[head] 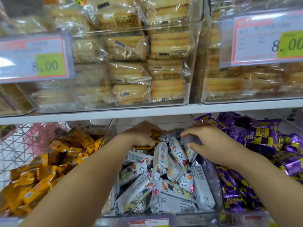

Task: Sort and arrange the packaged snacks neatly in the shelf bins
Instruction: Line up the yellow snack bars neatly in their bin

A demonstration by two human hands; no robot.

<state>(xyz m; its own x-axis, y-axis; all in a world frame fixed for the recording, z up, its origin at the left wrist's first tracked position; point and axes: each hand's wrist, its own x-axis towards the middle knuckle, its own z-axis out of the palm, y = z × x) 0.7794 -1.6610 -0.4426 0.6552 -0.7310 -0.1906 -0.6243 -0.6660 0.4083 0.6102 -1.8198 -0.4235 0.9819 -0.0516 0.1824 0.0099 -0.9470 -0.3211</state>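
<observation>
White snack packs (160, 182) heaped in clear middle bin (216, 181), 6 o'clock of view; at the heap's 12 o'clock, left hand (139, 134) curled round a gold packet (155, 133); right hand (207, 142) just beside it, fingers and thumb pinching a white packet (176, 134); yellow packs (41, 177) at 8 o'clock; purple packs (262, 140) at 4 o'clock; wrapped pastries (165, 46) on shelf above, 12 o'clock; price tag (32, 58) at 10 o'clock.

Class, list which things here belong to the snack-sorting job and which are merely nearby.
Job: left hand, gold pack it grips, right hand, white packs, yellow packs, purple packs.
Nearby: price tags, pink basket, upper-shelf cakes.
</observation>
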